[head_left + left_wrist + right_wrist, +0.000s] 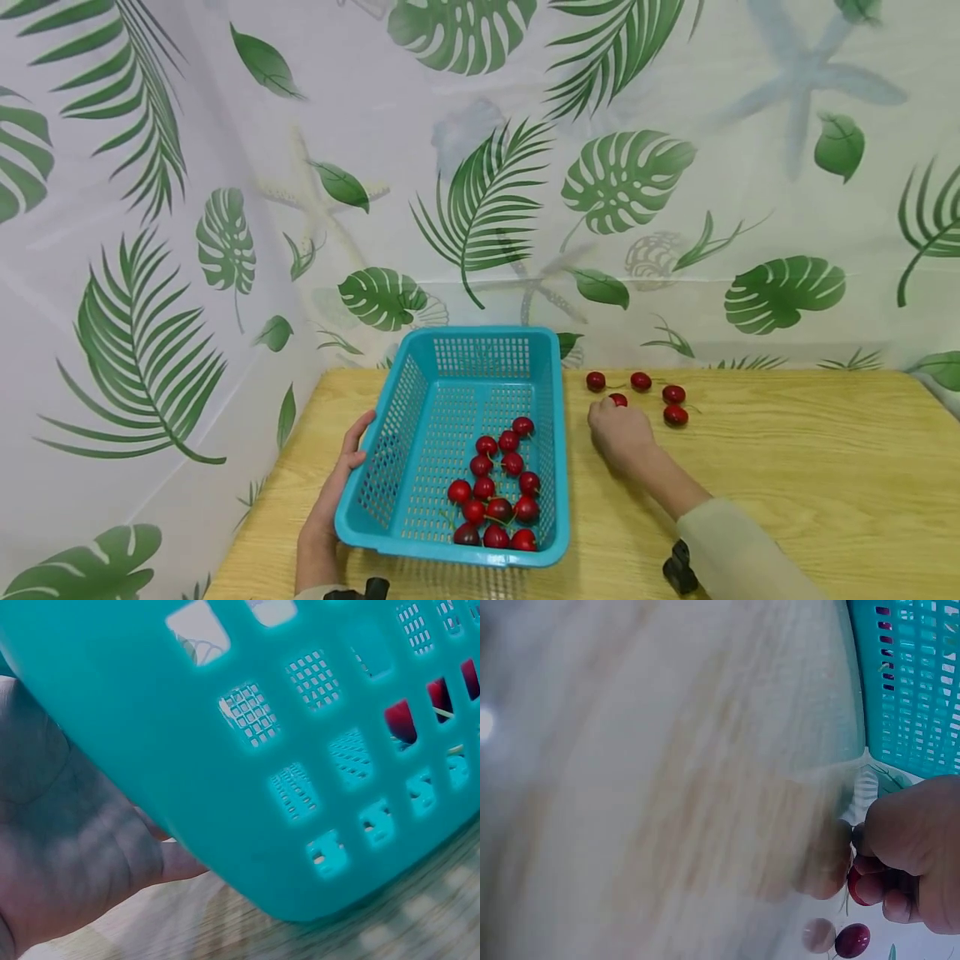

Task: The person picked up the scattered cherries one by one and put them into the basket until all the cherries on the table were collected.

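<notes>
Indeed, in the head view, a turquoise basket [450, 551] is near the far edge of the wood-grain table [787, 467], with red cherries [483, 487] gathered toward its near right corner. The left hand [333, 492] touches its left rim; the right hand [622, 435] pinches one cherry [618, 400] beside four loose cherries [675, 415]. In the left wrist view, the palm is beside the basket; whether the fingers clamp it, I cannot tell. In the right wrist view, curled fingers partly cover the pinched cherry.
</notes>
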A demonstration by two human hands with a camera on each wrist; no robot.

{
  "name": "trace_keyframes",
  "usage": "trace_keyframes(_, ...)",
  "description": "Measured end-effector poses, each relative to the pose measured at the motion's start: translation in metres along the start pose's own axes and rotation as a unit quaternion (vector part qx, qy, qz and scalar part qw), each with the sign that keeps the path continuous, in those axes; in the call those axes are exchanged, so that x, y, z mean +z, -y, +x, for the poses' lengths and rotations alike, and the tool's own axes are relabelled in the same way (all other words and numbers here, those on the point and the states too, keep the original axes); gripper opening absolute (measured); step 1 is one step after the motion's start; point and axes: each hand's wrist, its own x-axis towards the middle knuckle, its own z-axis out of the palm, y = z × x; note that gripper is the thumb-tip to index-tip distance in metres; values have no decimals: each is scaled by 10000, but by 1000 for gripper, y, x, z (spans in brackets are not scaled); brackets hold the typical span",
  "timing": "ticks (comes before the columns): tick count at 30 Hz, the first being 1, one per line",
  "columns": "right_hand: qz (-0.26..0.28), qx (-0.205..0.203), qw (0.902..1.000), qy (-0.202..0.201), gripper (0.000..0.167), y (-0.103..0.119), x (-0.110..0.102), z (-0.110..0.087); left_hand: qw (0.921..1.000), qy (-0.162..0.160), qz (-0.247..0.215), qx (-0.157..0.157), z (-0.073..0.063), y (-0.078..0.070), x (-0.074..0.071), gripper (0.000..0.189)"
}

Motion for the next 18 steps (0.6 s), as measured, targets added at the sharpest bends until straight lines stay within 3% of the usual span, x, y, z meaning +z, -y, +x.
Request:
trace_keyframes(6,276,115,9995,-60,7,-1,-11,-6,9928,-554,-207,-1043,-10,-7,5,59)
trace_keyframes(12,685,338,9965,-351,13,-4,-47,0,9978,-390,-137,-511,-4,-2,4,58)
trace_keyframes(18,1258,355,9816,-1391,17,6,-80,6,9999,-56,-91,19,0,2,0,63)
